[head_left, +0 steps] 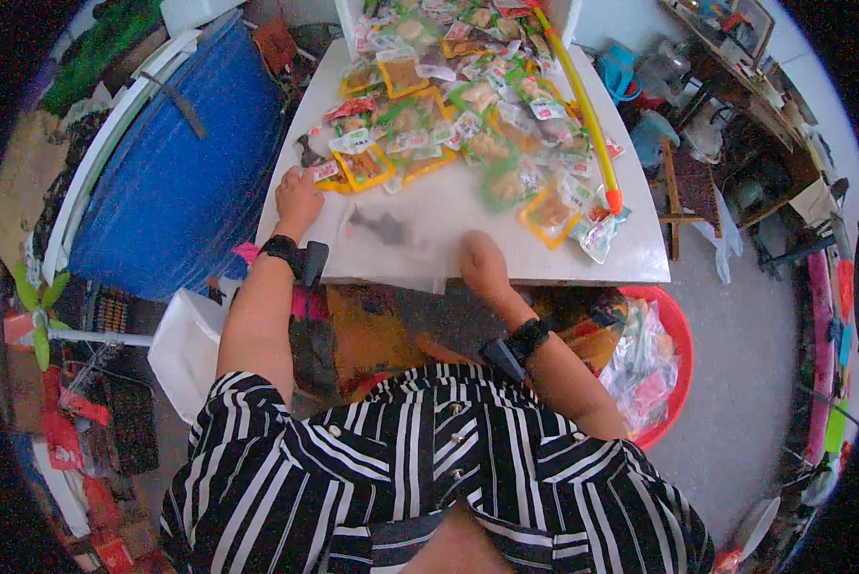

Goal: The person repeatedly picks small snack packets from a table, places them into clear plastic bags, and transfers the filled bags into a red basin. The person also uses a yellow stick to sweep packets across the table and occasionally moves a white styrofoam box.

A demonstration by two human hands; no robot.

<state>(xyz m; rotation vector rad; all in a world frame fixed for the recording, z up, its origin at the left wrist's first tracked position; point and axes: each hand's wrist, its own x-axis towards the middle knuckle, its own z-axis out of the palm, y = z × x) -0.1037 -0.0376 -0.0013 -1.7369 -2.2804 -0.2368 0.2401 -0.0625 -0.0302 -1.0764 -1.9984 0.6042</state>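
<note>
Packets (468, 105) in green, yellow and red wrappers lie heaped across the far half of the white bench (640, 258), and one clear bag (391, 244) lies flat near the front edge between my hands. My left hand (298, 199) rests on the bench at the near left edge of the heap, fingers bent down onto a small red and white packet (326, 172); that grip looks loosely curled over it, though I cannot tell whether it has hold of anything. My right hand (482, 263) sits on the bench just beside the right end of the clear bag, curled into a loose fist, touching the bag's edge as far as I can see, with nothing clearly gripped. A long yellow stick (582, 105) with a red tip lies along the right side of the heap. Below the bench's right corner stands a red basin (673, 330) with more packets inside. A blue drum (176, 172) stands to my left.
</note>
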